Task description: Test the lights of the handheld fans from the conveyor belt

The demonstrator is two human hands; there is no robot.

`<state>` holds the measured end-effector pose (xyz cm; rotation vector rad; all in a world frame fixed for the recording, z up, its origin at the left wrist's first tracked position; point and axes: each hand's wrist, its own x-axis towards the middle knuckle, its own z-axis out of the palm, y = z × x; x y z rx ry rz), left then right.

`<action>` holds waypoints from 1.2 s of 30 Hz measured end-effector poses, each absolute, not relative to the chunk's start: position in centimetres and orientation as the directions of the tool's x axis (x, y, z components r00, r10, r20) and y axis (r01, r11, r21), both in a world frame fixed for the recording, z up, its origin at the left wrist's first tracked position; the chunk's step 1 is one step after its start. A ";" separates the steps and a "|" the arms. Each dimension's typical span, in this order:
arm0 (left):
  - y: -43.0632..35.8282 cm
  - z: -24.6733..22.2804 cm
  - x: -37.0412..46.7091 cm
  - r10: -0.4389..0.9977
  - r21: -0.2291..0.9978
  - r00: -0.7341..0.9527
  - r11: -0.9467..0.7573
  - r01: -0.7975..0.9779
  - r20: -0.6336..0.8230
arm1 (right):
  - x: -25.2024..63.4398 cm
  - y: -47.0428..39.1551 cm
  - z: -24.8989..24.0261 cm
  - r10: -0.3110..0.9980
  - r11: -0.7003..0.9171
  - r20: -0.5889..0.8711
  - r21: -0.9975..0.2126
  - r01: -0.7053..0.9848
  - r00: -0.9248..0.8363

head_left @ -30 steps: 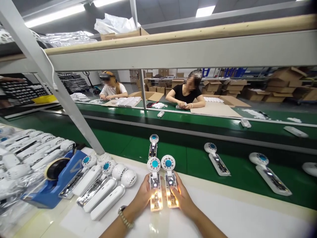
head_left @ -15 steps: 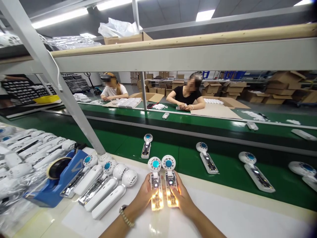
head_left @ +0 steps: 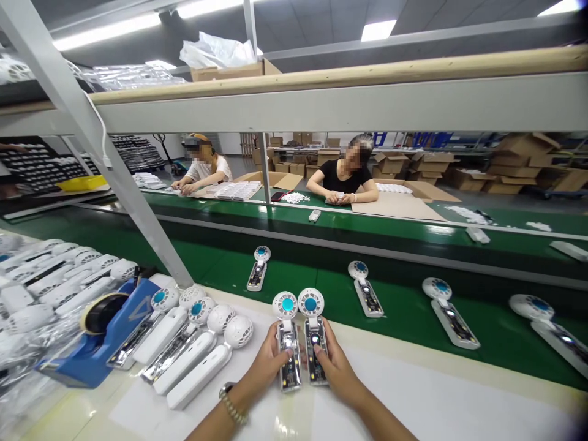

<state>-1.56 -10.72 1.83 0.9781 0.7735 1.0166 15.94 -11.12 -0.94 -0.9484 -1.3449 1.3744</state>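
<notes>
My left hand [head_left: 267, 361] is closed around a white handheld fan [head_left: 290, 375], its thumb on the exposed circuit board. My right hand [head_left: 339, 366] grips a second handheld fan [head_left: 311, 304] beside it, thumb also pressed on the board. Both fans stand upright side by side over the white tabletop, their round heads with blue centres pointing away from me. No yellow glow shows on either board; a small white light shows on the right one. To the left of my hands lies a row of similar fans [head_left: 202, 375], some with white backs up, others with boards showing.
A green conveyor belt [head_left: 303, 275] carries several fans [head_left: 367, 297] just beyond the table edge. On the left stand a blue tape dispenser [head_left: 92, 361] and a pile of white fans [head_left: 41, 288]. A slanted metal post [head_left: 133, 202] rises there. Two people sit across the belt.
The bright yellow lights on both held fans have gone out. Fans on the near belt have shifted left, while white parts on the far belt have moved right. My hands have barely moved.
</notes>
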 end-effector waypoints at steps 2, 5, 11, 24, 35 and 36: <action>-10.8 2.0 -1.5 0.937 0.920 0.339 0.205 -0.335 -0.086 | 16.0 -11.1 -1.0 0.969 0.049 0.075 -0.992 -0.116 -0.234; -10.9 2.3 -1.4 0.919 0.913 0.385 0.229 -0.338 -0.088 | 16.1 -11.0 -0.8 0.958 0.009 0.059 -0.985 -0.174 -0.280; -10.8 2.4 -1.4 0.930 0.926 0.361 0.197 -0.323 -0.072 | 16.1 -11.1 0.0 0.939 0.025 0.082 -0.985 -0.174 -0.333; -10.6 2.3 -1.5 0.918 0.899 0.386 0.238 -0.366 -0.086 | 16.1 -11.1 -0.6 0.947 0.024 0.080 -0.983 -0.182 -0.311; -10.5 1.9 -1.8 0.898 0.885 0.436 0.255 -0.389 -0.068 | 16.1 -11.2 -1.2 0.955 0.040 0.088 -0.984 -0.171 -0.282; -10.5 1.9 -1.8 0.896 0.883 0.439 0.257 -0.392 -0.066 | 16.1 -11.2 -1.2 0.956 0.039 0.086 -0.985 -0.171 -0.280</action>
